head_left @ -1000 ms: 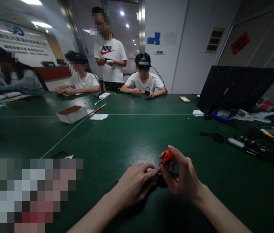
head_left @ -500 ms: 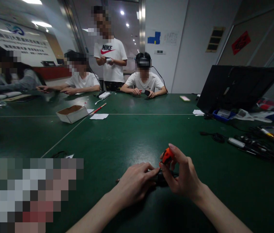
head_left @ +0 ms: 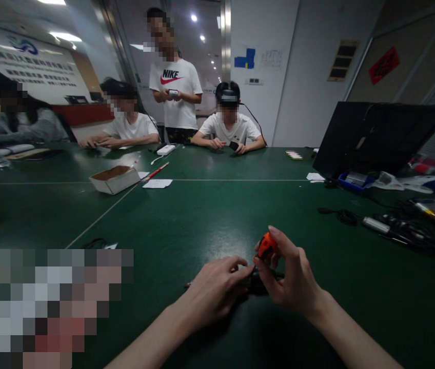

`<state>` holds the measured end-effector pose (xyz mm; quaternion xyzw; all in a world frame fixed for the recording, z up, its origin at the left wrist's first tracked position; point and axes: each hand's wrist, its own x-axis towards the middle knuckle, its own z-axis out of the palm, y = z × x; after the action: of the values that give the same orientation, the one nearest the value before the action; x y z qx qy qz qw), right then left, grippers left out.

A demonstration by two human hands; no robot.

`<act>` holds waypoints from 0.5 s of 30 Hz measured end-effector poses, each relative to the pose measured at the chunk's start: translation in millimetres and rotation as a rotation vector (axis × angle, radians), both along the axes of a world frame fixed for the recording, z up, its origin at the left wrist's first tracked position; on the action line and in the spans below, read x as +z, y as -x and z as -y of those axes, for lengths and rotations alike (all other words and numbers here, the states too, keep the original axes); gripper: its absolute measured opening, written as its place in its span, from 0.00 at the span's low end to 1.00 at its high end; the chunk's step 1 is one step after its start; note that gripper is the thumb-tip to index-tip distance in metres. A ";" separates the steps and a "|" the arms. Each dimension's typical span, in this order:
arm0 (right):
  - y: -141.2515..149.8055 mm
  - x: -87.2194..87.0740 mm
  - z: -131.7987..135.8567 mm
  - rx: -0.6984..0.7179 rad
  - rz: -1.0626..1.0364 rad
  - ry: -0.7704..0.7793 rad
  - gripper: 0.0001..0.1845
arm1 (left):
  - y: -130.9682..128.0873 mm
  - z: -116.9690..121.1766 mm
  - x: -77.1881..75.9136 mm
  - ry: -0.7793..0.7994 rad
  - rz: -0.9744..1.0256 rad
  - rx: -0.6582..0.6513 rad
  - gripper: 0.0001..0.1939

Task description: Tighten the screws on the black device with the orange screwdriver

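Observation:
A small orange part (head_left: 265, 246) is pinched at the fingertips of my right hand (head_left: 290, 282), which curls around it just above the green table (head_left: 210, 215). Below it sits a small black object (head_left: 256, 283), mostly hidden between both hands. My left hand (head_left: 213, 292) lies low on the table with its fingers bent against that black object. A thin dark rod tip (head_left: 187, 285) pokes out to the left of my left hand.
A cardboard box (head_left: 115, 179), a red pen (head_left: 156, 171) and paper (head_left: 157, 183) lie mid-table. A black laptop (head_left: 375, 136), cables (head_left: 340, 215) and tools (head_left: 402, 230) crowd the right side. Three people sit and one stands at the far end and left.
My hands have barely moved; the view has shifted slightly. The people at the far end have shifted their arms a little.

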<state>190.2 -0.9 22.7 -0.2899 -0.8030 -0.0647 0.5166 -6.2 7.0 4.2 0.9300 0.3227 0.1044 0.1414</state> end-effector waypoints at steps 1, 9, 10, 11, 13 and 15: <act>0.0 0.3 0.2 -0.002 0.001 0.000 0.34 | 0.0 0.1 -0.9 -0.003 0.003 0.002 0.24; -0.2 0.0 -0.3 -0.006 -0.001 -0.009 0.33 | -2.7 1.0 -1.5 0.045 0.055 -0.030 0.27; -0.1 0.0 -0.4 -0.006 0.000 -0.010 0.33 | -3.0 1.1 -1.7 0.049 0.056 -0.026 0.27; 0.0 0.2 -0.4 -0.005 0.001 -0.010 0.33 | -3.1 1.2 -2.1 0.051 0.056 -0.020 0.27; 0.1 0.6 -0.2 -0.008 0.003 -0.009 0.33 | -3.2 1.5 -3.5 0.052 0.049 0.002 0.27; 0.1 0.9 0.2 -0.014 0.003 -0.006 0.33 | -3.1 1.9 -4.6 0.055 0.049 0.025 0.27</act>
<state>190.0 -1.2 23.6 -0.2938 -0.8017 -0.0710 0.5157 -3.2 5.1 -0.4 0.9188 0.3335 0.1201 0.1734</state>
